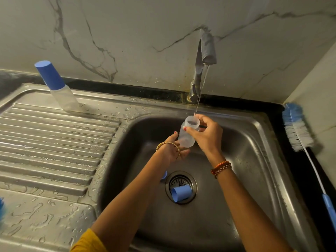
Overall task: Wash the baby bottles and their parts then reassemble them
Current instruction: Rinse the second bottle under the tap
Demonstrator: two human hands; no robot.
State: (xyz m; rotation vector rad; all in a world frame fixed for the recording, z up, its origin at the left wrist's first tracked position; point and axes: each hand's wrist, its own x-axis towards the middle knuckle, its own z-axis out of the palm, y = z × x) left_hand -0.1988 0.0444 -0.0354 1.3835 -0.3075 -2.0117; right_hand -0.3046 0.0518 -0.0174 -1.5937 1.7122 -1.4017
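Observation:
A clear open baby bottle (185, 137) is held over the sink basin (245, 160), its mouth under a thin stream from the tap (203, 57). My right hand (209, 135) grips the bottle near its neck. My left hand (174, 148) cups its base from below. A blue cap (181, 193) lies on its side on the drain. A small blue part (164, 175) shows beside my left forearm, mostly hidden. A second bottle (60, 88) with a blue cap stands on the drainboard at the back left.
A blue and white bottle brush (298, 130) lies along the black counter right of the sink. The ribbed drainboard (45, 142) at left is wet. A blue object (1, 208) sits at the left edge. A marble wall rises behind the tap.

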